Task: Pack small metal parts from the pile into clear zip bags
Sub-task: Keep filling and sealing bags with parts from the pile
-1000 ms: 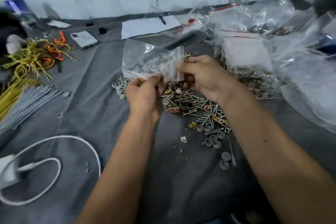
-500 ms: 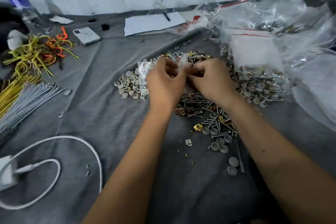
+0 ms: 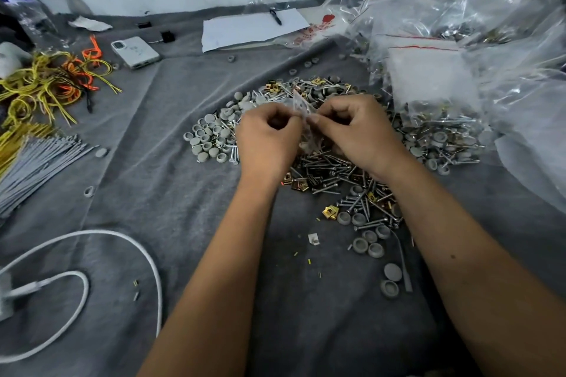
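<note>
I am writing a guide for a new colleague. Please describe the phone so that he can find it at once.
Start at the grey cloth covering the work surface and look to its far left part. Between the tangle of yellow and orange wires and the white sheet of paper lies the phone, camera side up. It is the only flat white slab with rounded corners there.

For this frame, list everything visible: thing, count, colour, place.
zip bag: one, clear, pinched between both hands
parts pile: one, silver screws, grey caps, brass clips, centre
cloth: one, grey, underneath
phone: one, white, far left
paper: one sheet, white, far centre
pen: one, black, on paper
wires: bundle, yellow and orange, left
cable: one, white, near left
bag heap: many, clear, right
left hand: grips bag
right hand: grips bag
</note>
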The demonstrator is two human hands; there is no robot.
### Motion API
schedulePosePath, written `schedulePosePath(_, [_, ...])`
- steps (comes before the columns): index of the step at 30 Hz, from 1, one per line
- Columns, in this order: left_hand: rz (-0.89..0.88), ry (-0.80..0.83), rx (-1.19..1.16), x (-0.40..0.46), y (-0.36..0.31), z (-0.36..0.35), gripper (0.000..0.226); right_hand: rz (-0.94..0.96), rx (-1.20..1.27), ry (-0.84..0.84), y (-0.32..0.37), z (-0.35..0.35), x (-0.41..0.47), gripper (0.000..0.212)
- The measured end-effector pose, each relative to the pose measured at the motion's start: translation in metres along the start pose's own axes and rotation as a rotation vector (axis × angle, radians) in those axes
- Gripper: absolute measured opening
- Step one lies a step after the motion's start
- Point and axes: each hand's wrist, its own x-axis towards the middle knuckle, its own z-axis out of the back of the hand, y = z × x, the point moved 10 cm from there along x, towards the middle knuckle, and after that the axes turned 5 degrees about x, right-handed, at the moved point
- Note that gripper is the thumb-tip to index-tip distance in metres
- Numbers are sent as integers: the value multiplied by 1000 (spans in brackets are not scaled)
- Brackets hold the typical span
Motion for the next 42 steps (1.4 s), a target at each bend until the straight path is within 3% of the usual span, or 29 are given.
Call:
schedulePosePath(5, [-78, -125, 116, -11, -15, 4, 14, 61, -130, -59, 10, 3, -1, 8])
schedulePosePath(10, [-265, -386, 144, -19, -43, 45, 21, 65, -312, -289, 17, 27, -5, 9])
schedulePosePath(12, [-334, -433, 204, -24, -55, 52, 20, 28, -309, -198, 13, 20, -2, 13])
schedulePosePath(15, [-406, -487, 301, -31, -68, 60, 21, 22, -262, 94, 10, -5, -4, 30])
schedulePosePath(18, [-462, -514, 370, -34, -75, 64, 21, -4, -399, 219, 0, -2, -6, 28])
schedulePosePath(20, [-463, -470, 432, -31, -75, 56, 21, -73, -517, 313, -14, -3, -7, 26])
schedulePosePath(23, [-398, -263, 528, -20, -60, 32, 17, -91, -587, 396, -20, -10, -7, 15])
schedulePosePath(26, [-331, -131, 596, -12, -43, 19, 9, -40, -540, 346, -14, -7, -6, 9])
schedulePosePath(31, [-317, -51, 590, -10, -35, 11, 11, 36, -338, 111, 6, 15, -4, 5])
schedulePosePath(37, [-273, -22, 496, -8, -32, 12, 12, 110, -369, 129, 18, 9, -6, 14])
schedulePosePath(42, [-225, -15, 432, -5, -27, 10, 9, 223, -400, 37, 31, 2, -8, 15])
